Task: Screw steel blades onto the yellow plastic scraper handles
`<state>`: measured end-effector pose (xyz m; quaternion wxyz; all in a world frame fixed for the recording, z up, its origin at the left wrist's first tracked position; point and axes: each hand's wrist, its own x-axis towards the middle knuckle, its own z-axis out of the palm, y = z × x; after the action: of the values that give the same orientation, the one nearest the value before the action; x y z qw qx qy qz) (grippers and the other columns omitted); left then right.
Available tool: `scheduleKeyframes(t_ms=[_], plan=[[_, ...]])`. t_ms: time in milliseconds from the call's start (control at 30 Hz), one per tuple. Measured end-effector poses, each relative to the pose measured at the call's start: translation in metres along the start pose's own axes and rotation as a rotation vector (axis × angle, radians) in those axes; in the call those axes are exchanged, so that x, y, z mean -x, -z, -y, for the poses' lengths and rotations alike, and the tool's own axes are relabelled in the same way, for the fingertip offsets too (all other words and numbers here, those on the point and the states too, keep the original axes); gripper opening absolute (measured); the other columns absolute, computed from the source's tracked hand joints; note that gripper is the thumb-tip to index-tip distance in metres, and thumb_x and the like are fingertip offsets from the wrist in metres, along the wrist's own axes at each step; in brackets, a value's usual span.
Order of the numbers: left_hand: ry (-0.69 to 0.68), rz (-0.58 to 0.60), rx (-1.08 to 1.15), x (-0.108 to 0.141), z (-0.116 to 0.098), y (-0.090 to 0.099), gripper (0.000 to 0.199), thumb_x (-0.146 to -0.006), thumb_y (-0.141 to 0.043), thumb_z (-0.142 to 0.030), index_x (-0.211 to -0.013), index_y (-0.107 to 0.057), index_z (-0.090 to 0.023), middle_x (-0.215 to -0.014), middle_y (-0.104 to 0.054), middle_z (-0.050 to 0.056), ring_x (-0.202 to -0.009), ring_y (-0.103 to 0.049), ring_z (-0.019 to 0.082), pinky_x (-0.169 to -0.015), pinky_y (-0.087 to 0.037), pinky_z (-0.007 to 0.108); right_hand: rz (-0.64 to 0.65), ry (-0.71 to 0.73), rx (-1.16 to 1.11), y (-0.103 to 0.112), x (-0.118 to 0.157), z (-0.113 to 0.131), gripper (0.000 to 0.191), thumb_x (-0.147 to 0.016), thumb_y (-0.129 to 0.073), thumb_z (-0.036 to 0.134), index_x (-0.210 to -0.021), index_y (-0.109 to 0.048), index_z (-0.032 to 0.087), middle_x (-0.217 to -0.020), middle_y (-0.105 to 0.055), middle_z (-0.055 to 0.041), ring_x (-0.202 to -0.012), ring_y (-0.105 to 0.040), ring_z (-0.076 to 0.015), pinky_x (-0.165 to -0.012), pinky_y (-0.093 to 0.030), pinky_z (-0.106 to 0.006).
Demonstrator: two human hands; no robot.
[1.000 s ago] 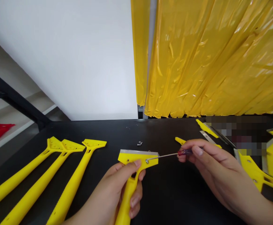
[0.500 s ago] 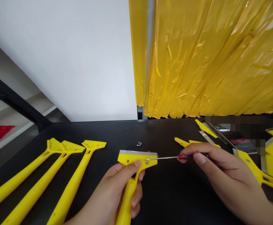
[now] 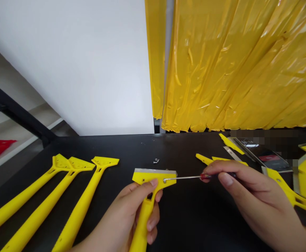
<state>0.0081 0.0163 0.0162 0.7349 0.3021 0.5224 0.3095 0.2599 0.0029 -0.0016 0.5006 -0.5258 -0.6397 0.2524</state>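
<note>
"What's at the far left?"

"Three yellow scraper handles [image 3: 43, 205] lying on the black table [image 3: 189, 217], heads pointing away."

"And next?"

"The left hand [image 3: 126, 206], its grip closed around a yellow scraper [image 3: 147, 206] at the neck, thumb on the head. The scraper is tilted up, a metal strip [image 3: 153, 170] along its far edge; small loose screws [image 3: 155, 162] lie just beyond."

"How would it handle?"

"Light and stiff, I'd guess, probably plastic, perhaps a bit slick. I'd take the neck or handle and avoid that strip, which may be sharp."

"Further right?"

"A screwdriver [image 3: 204, 177], its tip at a screw [image 3: 164, 180] in the head. The right hand [image 3: 258, 196] pinches its dark red handle between thumb and fingers. Past that hand lie more yellow scraper parts [image 3: 281, 185] and a phone [image 3: 270, 157]."
</note>
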Motion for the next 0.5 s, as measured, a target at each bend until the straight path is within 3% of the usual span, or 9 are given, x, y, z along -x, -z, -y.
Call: scheduleKeyframes(t_ms=[200,500], plan=[[0.020,0.010,-0.002,-0.0016,-0.0004,0.0023,0.032,-0.087,-0.071,-0.051,-0.077,-0.060,-0.023,-0.048,-0.045,-0.005,-0.046,-0.036,0.012,-0.046,-0.035,0.022,0.003,0.013,0.005,0.0004,-0.0001,0.0005,0.014,-0.099,-0.067,0.044,-0.104,-0.080,0.040,-0.096,-0.082,0.0024,-0.090,-0.080,-0.0191,-0.076,-0.065,-0.020],[0.009,0.004,-0.008,-0.0028,-0.0007,-0.0006,0.032,-0.092,-0.065,-0.050,-0.078,-0.061,-0.022,-0.048,-0.046,-0.004,-0.045,-0.037,0.012,-0.046,-0.036,0.023,0.026,0.095,0.085,0.0048,0.0021,0.0018,0.014,-0.099,-0.066,0.039,-0.104,-0.079,0.038,-0.099,-0.081,-0.0005,-0.092,-0.078,-0.0237,-0.074,-0.066,-0.027]])
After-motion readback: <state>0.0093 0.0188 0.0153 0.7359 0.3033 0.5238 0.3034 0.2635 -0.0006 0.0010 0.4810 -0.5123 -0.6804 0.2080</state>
